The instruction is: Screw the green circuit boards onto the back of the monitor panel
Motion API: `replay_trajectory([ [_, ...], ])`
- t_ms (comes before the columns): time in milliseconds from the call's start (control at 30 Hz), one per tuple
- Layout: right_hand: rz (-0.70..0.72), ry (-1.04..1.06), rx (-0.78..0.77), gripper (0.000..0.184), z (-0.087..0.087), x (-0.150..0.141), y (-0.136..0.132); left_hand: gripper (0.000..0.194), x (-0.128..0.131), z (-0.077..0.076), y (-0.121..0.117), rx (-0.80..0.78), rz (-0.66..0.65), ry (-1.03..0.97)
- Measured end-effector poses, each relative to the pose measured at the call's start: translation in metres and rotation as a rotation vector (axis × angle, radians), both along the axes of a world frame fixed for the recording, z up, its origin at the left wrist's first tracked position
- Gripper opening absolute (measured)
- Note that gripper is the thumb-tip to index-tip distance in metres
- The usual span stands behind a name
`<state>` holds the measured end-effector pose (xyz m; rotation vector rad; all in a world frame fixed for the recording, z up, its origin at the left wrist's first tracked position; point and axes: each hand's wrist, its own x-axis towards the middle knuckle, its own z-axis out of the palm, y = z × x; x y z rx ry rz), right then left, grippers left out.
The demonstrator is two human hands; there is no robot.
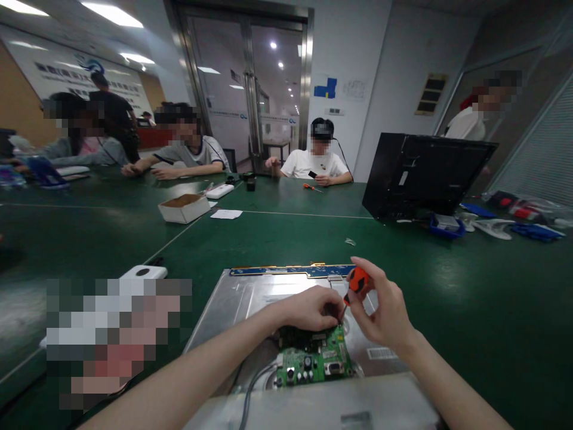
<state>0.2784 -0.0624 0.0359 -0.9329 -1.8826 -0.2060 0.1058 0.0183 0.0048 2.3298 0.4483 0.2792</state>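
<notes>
A silver monitor back panel [250, 295] lies flat on the green table in front of me, with a green circuit board [313, 361] mounted on it. My left hand [311, 307] rests on the far edge of the board, its fingers curled down onto it. My right hand [385, 304] is closed round the orange handle of a small screwdriver [357, 280], whose tip points down at the board's top right corner, beside my left fingertips. A blue strip board [290, 272] runs along the panel's far edge.
A black monitor casing [421, 176] stands at the right, with blue and white parts behind it. A small open cardboard box [184, 208] and a paper slip [226, 214] lie mid-table. A white device [144, 272] sits at my left. Several people sit along the far side.
</notes>
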Motion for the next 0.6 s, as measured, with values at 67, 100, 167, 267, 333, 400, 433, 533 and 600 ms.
replay_trajectory([
  [67,-0.013,0.003,0.006,0.051,-0.0012,0.0,0.0009,0.02,-0.0001,-0.0004,0.0,0.005,0.003,0.0],
  [100,-0.02,0.005,0.011,0.05,-0.0021,-0.0001,0.0016,0.02,0.0,-0.0007,0.0001,0.009,0.005,0.0],
  [167,-0.026,0.007,0.022,0.048,-0.0042,-0.0003,0.0034,0.02,0.0003,-0.0014,0.0004,0.017,0.009,0.001],
  [267,-0.029,0.01,0.032,0.047,-0.0059,-0.0005,0.0054,0.018,0.0009,-0.0014,0.0007,0.024,0.008,0.003],
  [333,-0.027,0.01,0.029,0.048,-0.0052,-0.0006,0.0054,0.018,0.001,-0.0004,0.0003,0.023,0.002,0.0],
  [400,-0.018,0.005,0.021,0.049,-0.0034,-0.0004,0.004,0.019,0.0008,0.0011,-0.0007,0.017,-0.002,-0.008],
  [433,-0.012,0.001,0.016,0.049,-0.0024,-0.0003,0.003,0.019,0.0006,0.0019,-0.0014,0.012,-0.004,-0.012],
  [533,0.004,-0.005,0.002,0.051,-0.0007,0.0001,0.0005,0.019,-0.0002,0.0036,-0.0031,0.001,-0.005,-0.022],
  [600,0.0,0.0,0.002,0.052,-0.0013,0.0003,0.0004,0.019,-0.0003,0.0036,-0.0033,0.0,-0.005,-0.024],
])
